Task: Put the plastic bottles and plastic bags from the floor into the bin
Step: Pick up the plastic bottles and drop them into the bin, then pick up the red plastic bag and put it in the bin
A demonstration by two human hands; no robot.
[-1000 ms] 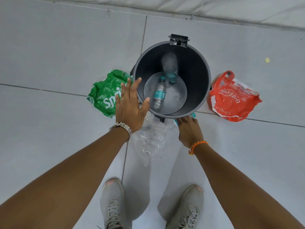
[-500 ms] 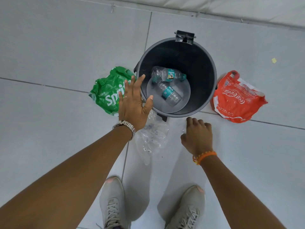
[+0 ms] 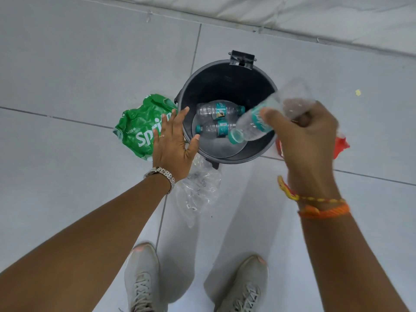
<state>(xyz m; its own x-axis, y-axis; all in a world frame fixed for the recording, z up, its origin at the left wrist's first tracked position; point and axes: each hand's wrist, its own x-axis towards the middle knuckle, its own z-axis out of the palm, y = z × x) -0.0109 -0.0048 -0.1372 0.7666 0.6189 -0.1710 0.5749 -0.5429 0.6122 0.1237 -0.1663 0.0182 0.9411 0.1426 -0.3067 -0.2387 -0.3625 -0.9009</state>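
my right hand (image 3: 301, 136) is gripping a clear bottle (image 3: 265, 115) tilted over the bin (image 3: 225, 86), left hand (image 3: 173, 143) spread open and empty by its rim.

red bag (image 3: 341, 146): right of bin (image 3: 227, 86), mostly hidden behind right hand (image 3: 310, 140) | held bottle (image 3: 254, 122): base blurred | green bag (image 3: 139, 131): left of bin, lettering partly covered by left hand (image 3: 173, 145) | shoes (image 3: 141, 278): cut off at bottom edge
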